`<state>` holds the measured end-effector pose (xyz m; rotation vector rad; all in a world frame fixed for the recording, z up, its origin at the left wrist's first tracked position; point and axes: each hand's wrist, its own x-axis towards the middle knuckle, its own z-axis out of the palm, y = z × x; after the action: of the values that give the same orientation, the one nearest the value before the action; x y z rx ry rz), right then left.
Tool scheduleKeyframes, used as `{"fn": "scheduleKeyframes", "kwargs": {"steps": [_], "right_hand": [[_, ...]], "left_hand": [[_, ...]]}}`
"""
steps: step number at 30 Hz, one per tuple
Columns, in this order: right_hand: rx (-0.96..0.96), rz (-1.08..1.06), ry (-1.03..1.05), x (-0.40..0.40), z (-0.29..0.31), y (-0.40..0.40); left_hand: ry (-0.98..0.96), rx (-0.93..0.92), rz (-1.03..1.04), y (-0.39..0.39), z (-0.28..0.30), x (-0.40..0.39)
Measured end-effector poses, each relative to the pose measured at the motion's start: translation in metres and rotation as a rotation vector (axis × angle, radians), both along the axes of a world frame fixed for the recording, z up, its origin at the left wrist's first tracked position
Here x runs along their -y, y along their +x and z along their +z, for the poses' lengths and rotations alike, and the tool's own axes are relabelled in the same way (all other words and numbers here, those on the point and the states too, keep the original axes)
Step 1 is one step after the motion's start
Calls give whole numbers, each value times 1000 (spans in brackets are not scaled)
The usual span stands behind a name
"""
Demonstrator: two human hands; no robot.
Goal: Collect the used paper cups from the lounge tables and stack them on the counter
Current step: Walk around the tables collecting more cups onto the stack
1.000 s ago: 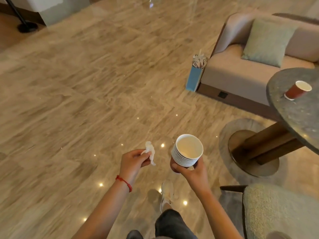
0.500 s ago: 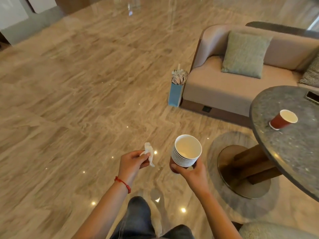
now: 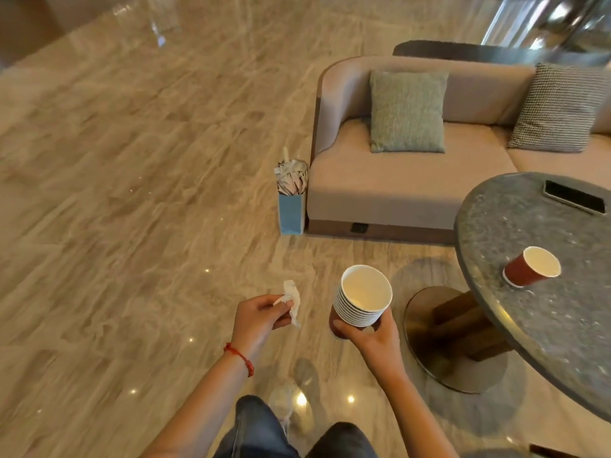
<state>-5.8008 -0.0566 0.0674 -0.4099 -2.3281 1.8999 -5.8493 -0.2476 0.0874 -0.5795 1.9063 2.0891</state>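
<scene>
My right hand point(image 3: 370, 338) grips a nested stack of several red paper cups point(image 3: 362, 300) from below, white insides facing up. My left hand point(image 3: 259, 317), with a red string on the wrist, pinches a crumpled white tissue point(image 3: 292, 300). To the right, a single red paper cup point(image 3: 530, 267) stands upright on the round grey stone table point(image 3: 496, 233), near the table's left edge and apart from both hands.
A dark phone point(image 3: 575, 196) lies at the table's far side. A beige sofa point(image 3: 396, 180) with two cushions stands behind it. A blue paper bag point(image 3: 291, 206) stuffed with paper sits on the marble floor by the sofa's corner. The table's round metal base point(image 3: 453, 338) is close to my right.
I have walked forward and turned right: the table, its cup and the sofa have come closer and more into view. Both hands keep their hold.
</scene>
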Motion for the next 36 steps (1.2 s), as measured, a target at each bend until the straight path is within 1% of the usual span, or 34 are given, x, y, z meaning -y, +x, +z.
{"fn": "scheduleKeyframes", "kwargs": {"steps": [7, 15, 24, 30, 36], "right_hand": [[5, -137, -8, -18, 2, -42], [33, -360, 5, -90, -5, -59], [-9, -658, -19, -199, -1, -55], [-19, -821, -9, -244, 1, -55], [-16, -978, 6, -276, 6, -71]], "left_hand": [[-19, 16, -146, -73, -4, -34], [-14, 29, -360, -126, -9, -129], [-10, 11, -644, -157, -4, -266], [-2, 29, -781, -168, 0, -327], [-1, 31, -925, -193, -2, -378]]}}
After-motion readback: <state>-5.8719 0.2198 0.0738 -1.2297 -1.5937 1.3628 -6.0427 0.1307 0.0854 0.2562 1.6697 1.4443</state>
